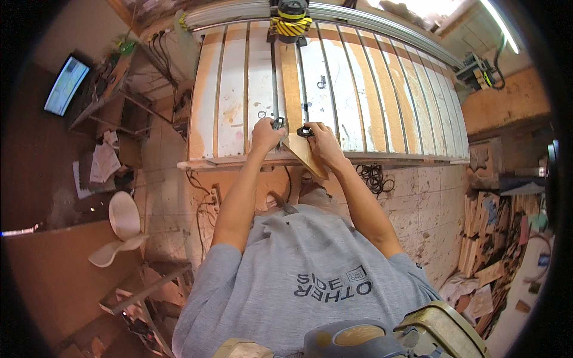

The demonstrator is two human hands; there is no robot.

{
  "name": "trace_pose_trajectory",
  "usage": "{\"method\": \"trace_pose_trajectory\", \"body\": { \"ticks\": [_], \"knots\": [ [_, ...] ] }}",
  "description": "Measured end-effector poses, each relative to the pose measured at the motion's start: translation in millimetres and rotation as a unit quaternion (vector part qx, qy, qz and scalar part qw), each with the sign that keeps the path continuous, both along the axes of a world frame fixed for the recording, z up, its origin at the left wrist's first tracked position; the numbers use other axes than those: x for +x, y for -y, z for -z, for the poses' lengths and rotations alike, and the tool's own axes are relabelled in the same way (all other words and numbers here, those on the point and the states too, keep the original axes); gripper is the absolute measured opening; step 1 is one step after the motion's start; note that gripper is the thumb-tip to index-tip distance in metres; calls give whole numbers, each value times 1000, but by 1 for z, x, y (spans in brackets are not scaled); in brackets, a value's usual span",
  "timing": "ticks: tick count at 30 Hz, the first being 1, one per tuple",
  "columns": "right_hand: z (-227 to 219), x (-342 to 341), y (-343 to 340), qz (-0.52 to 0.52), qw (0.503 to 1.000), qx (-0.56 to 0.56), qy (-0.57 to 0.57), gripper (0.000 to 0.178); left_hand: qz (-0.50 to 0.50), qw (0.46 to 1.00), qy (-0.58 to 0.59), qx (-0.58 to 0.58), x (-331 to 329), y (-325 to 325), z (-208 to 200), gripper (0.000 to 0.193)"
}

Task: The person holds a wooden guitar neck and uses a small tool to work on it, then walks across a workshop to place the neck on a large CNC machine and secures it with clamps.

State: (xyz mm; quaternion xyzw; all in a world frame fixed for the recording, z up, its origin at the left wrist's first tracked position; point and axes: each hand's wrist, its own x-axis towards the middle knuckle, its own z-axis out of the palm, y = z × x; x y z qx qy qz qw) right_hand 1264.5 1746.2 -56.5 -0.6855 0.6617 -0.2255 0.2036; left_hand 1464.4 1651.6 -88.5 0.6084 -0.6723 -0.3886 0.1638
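My left hand (pixel 267 136) is closed around a small dark metal clamp (pixel 278 123) near the front edge of the slotted table (pixel 236 89). Across from it, my right hand (pixel 326 144) has its fingers closed on a black clamp-like piece with a ring shape (pixel 305 131). Between the two hands lies a light wooden board (pixel 309 159), slanting over the table's near edge. Behind it a long wooden strip (pixel 291 83) runs away from me between two table slots. Whether board and strip are joined, I cannot tell.
A machine head with yellow-and-black stripes (pixel 290 27) hangs from a metal gantry rail (pixel 352 19) at the back. A small dark clip (pixel 322 82) lies on the table. Cables (pixel 376 179) coil beneath it. At left stand a white chair (pixel 124 218) and a screen (pixel 67 85); wood scraps (pixel 480 238) pile up right.
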Motion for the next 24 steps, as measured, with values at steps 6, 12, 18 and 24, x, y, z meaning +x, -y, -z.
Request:
{"method": "trace_pose_trajectory", "body": {
  "ticks": [6, 12, 18, 24],
  "knots": [
    [5, 10, 9, 38, 998, 45, -19, 40, 75, 979, -112, -155, 13, -11, 18, 47],
    [8, 12, 11, 48, 995, 50, -65, 34, 225, 959, -63, -160, 21, 0, 1, 35],
    [5, 5, 21, 5, 994, 35, -103, 44, 196, 963, -145, -120, 27, -4, 4, 39],
    [-43, 37, 42, -195, 974, -81, -80, 36, 121, 979, -162, -25, 33, -5, 11, 39]
  ]
}}
